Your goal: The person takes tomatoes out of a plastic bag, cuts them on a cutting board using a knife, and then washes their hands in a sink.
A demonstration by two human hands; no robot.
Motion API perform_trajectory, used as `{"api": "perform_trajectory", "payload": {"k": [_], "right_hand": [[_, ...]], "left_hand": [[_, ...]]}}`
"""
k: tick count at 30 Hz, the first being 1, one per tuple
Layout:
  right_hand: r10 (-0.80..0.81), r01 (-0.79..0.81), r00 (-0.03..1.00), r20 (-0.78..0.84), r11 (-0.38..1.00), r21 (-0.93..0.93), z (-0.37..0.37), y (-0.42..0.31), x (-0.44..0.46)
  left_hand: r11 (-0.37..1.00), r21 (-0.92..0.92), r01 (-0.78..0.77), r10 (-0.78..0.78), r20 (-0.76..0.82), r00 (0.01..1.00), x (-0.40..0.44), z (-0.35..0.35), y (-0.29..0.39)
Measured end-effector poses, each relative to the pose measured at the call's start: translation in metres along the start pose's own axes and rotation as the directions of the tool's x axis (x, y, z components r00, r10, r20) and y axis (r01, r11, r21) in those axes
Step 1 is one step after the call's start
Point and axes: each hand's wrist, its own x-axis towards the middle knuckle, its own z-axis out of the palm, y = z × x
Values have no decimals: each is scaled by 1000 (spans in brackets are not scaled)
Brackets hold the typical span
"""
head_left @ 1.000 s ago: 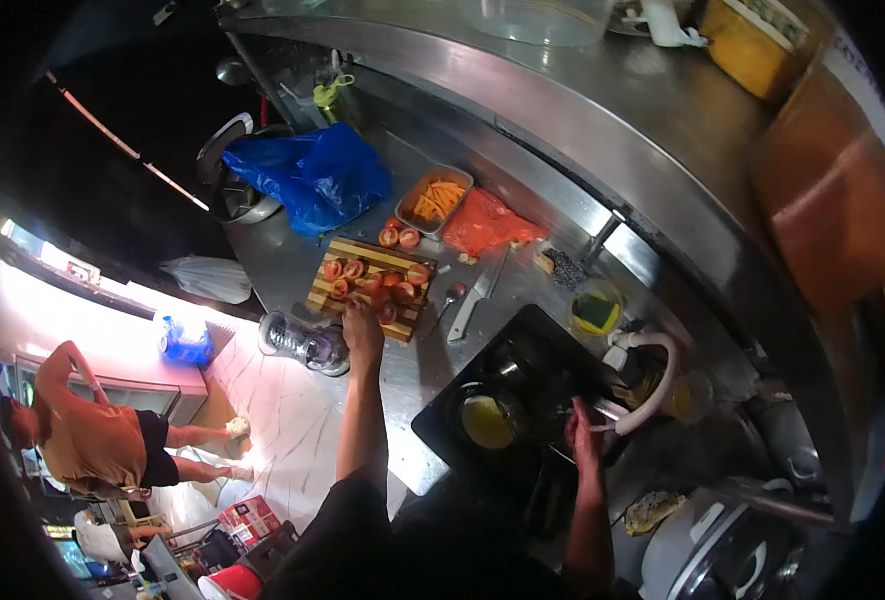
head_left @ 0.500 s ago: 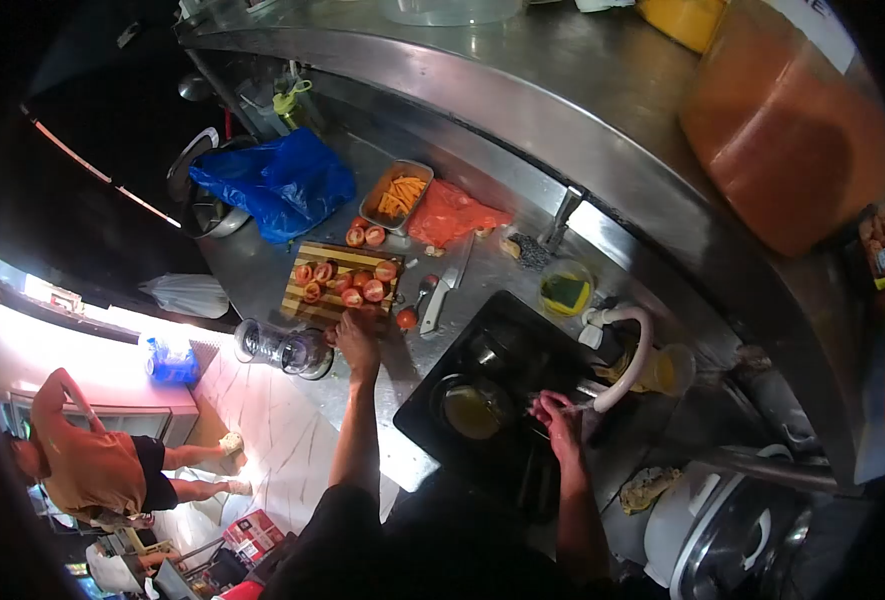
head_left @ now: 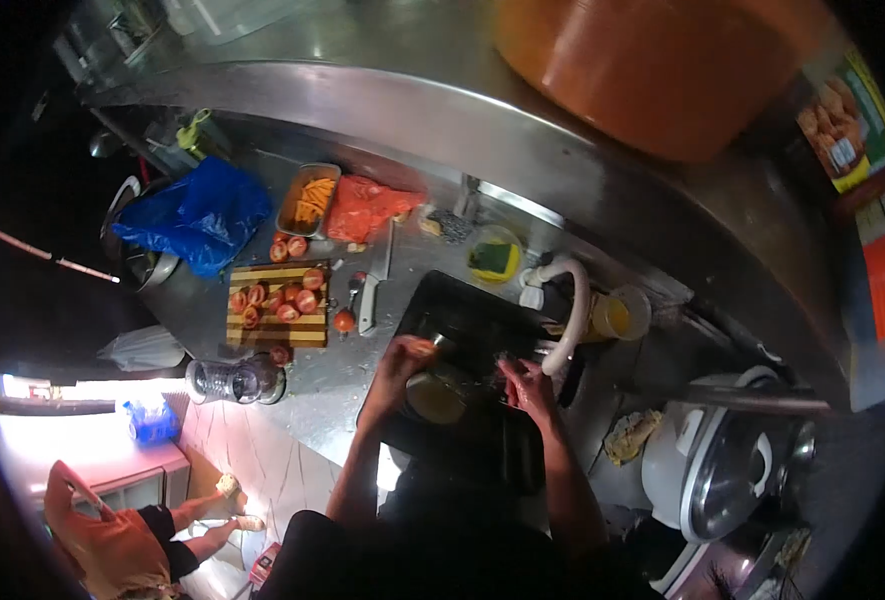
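My left hand (head_left: 397, 368) is over the dark sink (head_left: 430, 295), its fingers curled together; a reddish patch shows at the fingertips, too blurred to name. My right hand (head_left: 528, 386) is closed beside the tap (head_left: 574, 320), with wet glints at its fingers; what it holds, if anything, is hidden. Beneath and between the hands sits a round vessel of yellowish liquid (head_left: 435, 400). To the left, a striped cutting board (head_left: 252, 333) carries several cut tomatoes (head_left: 287, 300). One tomato piece (head_left: 280, 355) lies at its near edge. A white-handled knife (head_left: 367, 305) rests beside the board.
A metal tray of orange strips (head_left: 310, 198), a red plastic bag (head_left: 362, 208) and a blue bag (head_left: 207, 215) lie behind the board. A glass jar (head_left: 232, 381) stands at the counter edge. A steel shelf (head_left: 362, 95) overhangs. Another person (head_left: 112, 540) is at lower left.
My left hand has moved from the cutting board's near corner to over the sink, exposing a tomato piece there. My right hand stays near the tap. The whole view has shifted.
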Motion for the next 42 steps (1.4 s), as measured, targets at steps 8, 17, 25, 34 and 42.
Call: {"api": "perform_trajectory", "payload": {"k": [8, 17, 25, 34, 42], "right_hand": [[-322, 318, 945, 59, 946, 69, -28, 84, 7], [-285, 212, 919, -271, 940, -268, -11, 58, -8], [-303, 236, 874, -380, 948, -214, -1, 57, -1], [-271, 151, 876, -399, 940, -305, -5, 56, 3], [-171, 149, 930, -326, 984, -94, -12, 52, 8]], "left_hand": [[903, 317, 291, -378, 263, 888, 20, 119, 12], [915, 328, 236, -268, 56, 962, 1, 149, -7], [867, 494, 74, -71, -25, 997, -8, 146, -62], [915, 385, 118, -114, -34, 993, -5, 151, -62], [964, 217, 156, -177, 81, 981, 3, 139, -83]]}}
